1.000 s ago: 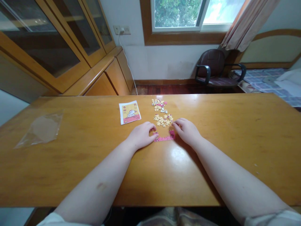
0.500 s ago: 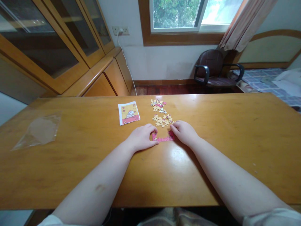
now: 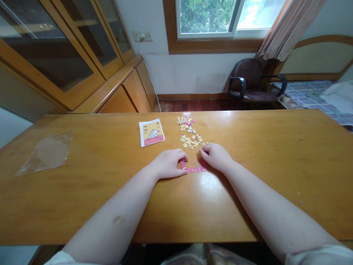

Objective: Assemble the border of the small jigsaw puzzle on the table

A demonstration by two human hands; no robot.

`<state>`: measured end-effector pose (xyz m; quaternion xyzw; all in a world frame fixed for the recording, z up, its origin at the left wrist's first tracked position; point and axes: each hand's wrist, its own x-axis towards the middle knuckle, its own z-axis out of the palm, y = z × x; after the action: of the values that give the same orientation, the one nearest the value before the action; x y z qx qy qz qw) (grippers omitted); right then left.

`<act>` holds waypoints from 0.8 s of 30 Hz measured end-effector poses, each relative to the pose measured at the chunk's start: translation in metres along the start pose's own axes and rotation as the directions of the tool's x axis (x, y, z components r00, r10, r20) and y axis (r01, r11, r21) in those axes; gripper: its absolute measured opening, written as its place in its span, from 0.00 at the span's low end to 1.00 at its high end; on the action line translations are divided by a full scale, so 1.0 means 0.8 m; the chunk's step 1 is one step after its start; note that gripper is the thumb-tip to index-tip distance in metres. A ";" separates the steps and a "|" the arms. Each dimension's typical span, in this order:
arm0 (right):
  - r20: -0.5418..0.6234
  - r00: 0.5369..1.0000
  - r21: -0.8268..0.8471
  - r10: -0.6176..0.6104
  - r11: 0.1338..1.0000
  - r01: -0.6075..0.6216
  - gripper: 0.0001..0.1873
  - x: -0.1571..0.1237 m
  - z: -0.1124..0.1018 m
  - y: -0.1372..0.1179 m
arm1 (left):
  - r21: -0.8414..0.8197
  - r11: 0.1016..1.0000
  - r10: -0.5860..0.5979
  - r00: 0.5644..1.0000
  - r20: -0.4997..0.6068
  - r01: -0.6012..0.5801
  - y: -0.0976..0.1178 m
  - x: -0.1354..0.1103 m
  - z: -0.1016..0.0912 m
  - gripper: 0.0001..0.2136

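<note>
A joined strip of pink jigsaw puzzle (image 3: 196,169) lies flat on the wooden table, turning up at both ends. My left hand (image 3: 171,164) holds its left end, thumb at the near edge and fingers curled over the far side. By the raised right end is my right hand (image 3: 216,155), thumb and fingers pinched together; whatever sits between those fingertips is hidden. Just beyond the hands lie loose yellow jigsaw pieces (image 3: 191,141). A second pile of mixed yellow, pink and white pieces (image 3: 186,123) is farther back.
A picture sheet (image 3: 152,133) with a white cartoon figure on yellow and pink lies left of the piles. At the far left is a clear plastic bag (image 3: 48,151). The wooden table (image 3: 261,147) has a cabinet (image 3: 110,88) at its back left and a chair (image 3: 249,81) behind it.
The pink strip has slid a little toward me and slightly right, my left hand going with it. My right hand has shifted slightly the same way, still pinched.
</note>
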<state>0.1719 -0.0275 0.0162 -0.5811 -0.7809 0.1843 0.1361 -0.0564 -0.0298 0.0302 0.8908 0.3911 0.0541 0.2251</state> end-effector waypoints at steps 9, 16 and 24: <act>-0.197 0.946 -0.016 -0.259 0.965 0.261 0.16 0.013 0.011 0.018 | -0.160 0.986 -0.060 0.992 -0.115 0.041 -0.006 0.005 0.006 0.07; -0.159 0.952 -0.009 -0.263 0.964 0.265 0.10 0.017 0.018 0.020 | -0.188 0.980 -0.082 0.990 -0.112 0.059 -0.006 0.007 0.006 0.07; -0.175 0.964 0.030 -0.202 0.977 0.210 0.08 0.021 0.020 0.023 | -0.183 0.981 -0.080 0.990 -0.113 0.058 -0.004 0.007 0.005 0.07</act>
<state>0.1757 -0.0088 -0.0062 -0.5068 -0.8179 0.1377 0.2349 -0.0531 -0.0255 0.0247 0.8480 0.4281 0.1347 0.2820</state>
